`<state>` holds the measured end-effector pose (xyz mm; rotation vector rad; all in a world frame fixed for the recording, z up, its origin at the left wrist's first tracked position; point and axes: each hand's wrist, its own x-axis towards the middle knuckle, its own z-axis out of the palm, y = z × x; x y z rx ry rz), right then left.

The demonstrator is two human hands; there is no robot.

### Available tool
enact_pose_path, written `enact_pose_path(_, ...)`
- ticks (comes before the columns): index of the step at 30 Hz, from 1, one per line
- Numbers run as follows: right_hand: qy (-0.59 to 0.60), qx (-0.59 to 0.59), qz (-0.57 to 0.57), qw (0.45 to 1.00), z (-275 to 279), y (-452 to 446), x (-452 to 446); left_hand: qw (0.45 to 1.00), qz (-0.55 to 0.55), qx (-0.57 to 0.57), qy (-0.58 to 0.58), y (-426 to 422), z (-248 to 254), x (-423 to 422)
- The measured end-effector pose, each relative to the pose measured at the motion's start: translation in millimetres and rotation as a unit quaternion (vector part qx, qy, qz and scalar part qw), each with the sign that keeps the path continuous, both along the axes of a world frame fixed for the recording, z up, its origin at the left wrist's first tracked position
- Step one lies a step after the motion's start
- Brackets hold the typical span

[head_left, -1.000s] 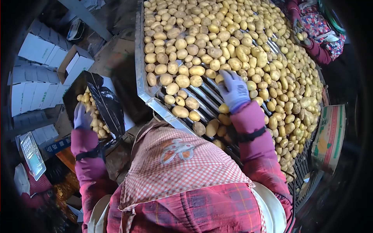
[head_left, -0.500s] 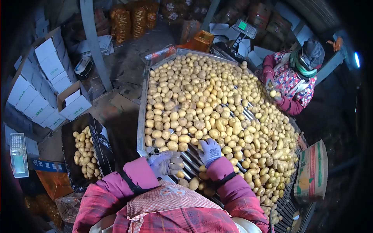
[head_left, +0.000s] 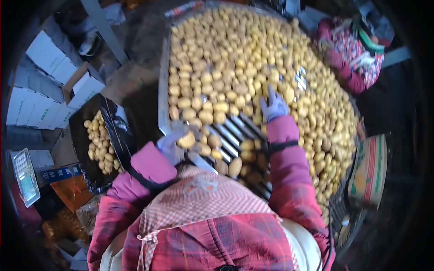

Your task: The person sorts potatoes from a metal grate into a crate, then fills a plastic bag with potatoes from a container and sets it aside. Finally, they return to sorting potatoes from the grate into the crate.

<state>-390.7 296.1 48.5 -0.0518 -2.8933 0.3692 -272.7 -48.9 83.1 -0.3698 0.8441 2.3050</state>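
A broad heap of potatoes (head_left: 217,86) covers a sorting table with metal rollers (head_left: 228,135). My left hand (head_left: 169,147), in a pale grey-purple glove, is closed around a potato (head_left: 186,139) at the table's near-left edge; its fingers are blurred. Reaching forward over the heap, my right hand (head_left: 274,108) wears the same kind of glove. Its fingers are stretched out onto the potatoes, and nothing shows in its grip. Several loose potatoes lie on the bared rollers between my two arms.
At the left stands a black-lined box (head_left: 122,131) holding potatoes. White cartons (head_left: 49,56) are stacked beyond it, with a scale display (head_left: 27,176) nearer me. A printed carton (head_left: 368,171) stands at the right. Across the table a co-worker (head_left: 352,54) bends over the heap.
My view has tipped downward. My right hand has moved forward and right from the rollers onto the heap. My left hand now holds a potato at the edge, and more rollers are bare.
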Motion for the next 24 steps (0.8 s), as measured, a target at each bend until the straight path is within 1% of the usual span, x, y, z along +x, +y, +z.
enact_pose_path(1,0.040,0.012,0.039,0.998,-17.6,6.7,4.5,1.000,-0.016,-0.004,-0.009,-1.2,7.4,-0.8)
enact_pose_path(2,-0.080,0.070,0.044,0.993,6.8,-14.8,19.3,0.999,-0.028,0.037,-0.001,-2.3,-1.0,-4.0)
enact_pose_path(4,-0.057,0.033,0.121,0.990,6.7,-29.4,33.7,0.998,-0.025,0.065,-0.004,1.2,2.1,-7.7)
enact_pose_path(6,-0.046,-0.003,0.187,0.981,-0.1,-41.7,53.1,0.998,-0.033,0.043,-0.012,6.2,5.2,-12.8)
enact_pose_path(7,-0.040,0.027,0.170,0.984,-4.1,-49.5,63.5,0.998,-0.047,0.039,-0.013,9.7,6.0,-14.5)
enact_pose_path(8,-0.060,0.029,0.201,0.977,5.6,-50.2,68.8,0.997,-0.061,0.034,-0.014,11.8,5.4,-16.7)
enact_pose_path(10,-0.166,-0.136,0.252,0.944,31.2,-46.9,72.9,0.997,-0.075,0.031,-0.020,11.5,4.2,-19.0)
enact_pose_path(11,-0.144,-0.320,0.223,0.909,33.3,-45.7,76.4,0.997,-0.072,0.017,-0.024,11.6,8.8,-20.0)
enact_pose_path(12,-0.157,-0.404,0.141,0.890,27.3,-36.3,76.9,0.997,-0.072,0.003,-0.029,12.8,9.4,-20.2)
enact_pose_path(13,-0.132,-0.399,0.074,0.904,30.2,-21.8,76.0,0.996,-0.079,0.030,-0.015,10.5,5.0,-20.5)
enact_pose_path(14,-0.105,-0.391,0.011,0.914,40.7,-12.4,71.9,0.996,-0.082,0.030,-0.020,10.7,3.2,-21.2)
enact_pose_path(15,-0.052,-0.299,0.038,0.952,35.6,4.5,71.1,0.996,-0.078,0.042,-0.018,10.0,2.1,-21.8)
enact_pose_path(16,0.000,-0.203,0.066,0.977,29.8,15.1,71.6,0.996,-0.072,0.054,-0.018,8.8,1.2,-21.0)
enact_pose_path(17,-0.040,-0.262,0.060,0.962,31.5,12.4,77.2,0.995,-0.067,0.074,-0.023,8.0,-0.4,-20.9)
enact_pose_path(18,-0.044,-0.263,0.061,0.962,32.9,6.2,82.3,0.995,-0.065,0.074,-0.028,7.6,-1.8,-18.9)
enact_pose_path(20,-0.070,-0.118,0.187,0.973,32.9,-15.2,88.6,0.997,-0.075,-0.001,-0.009,8.0,-3.2,-18.5)
enact_pose_path(21,-0.063,-0.089,0.237,0.965,28.3,-28.8,90.6,0.997,-0.076,-0.003,-0.010,8.9,-8.1,-17.5)
enact_pose_path(22,-0.055,-0.061,0.286,0.955,22.1,-43.6,91.4,0.995,-0.079,-0.004,0.057,9.1,-16.4,-15.9)
enact_pose_path(23,-0.095,-0.037,0.262,0.960,15.7,-55.0,90.7,0.989,-0.080,-0.005,0.126,9.2,-15.6,-16.5)
enact_pose_path(24,-0.087,0.015,0.268,0.959,13.3,-61.3,84.9,0.989,-0.076,-0.009,0.127,8.4,-13.8,-17.1)
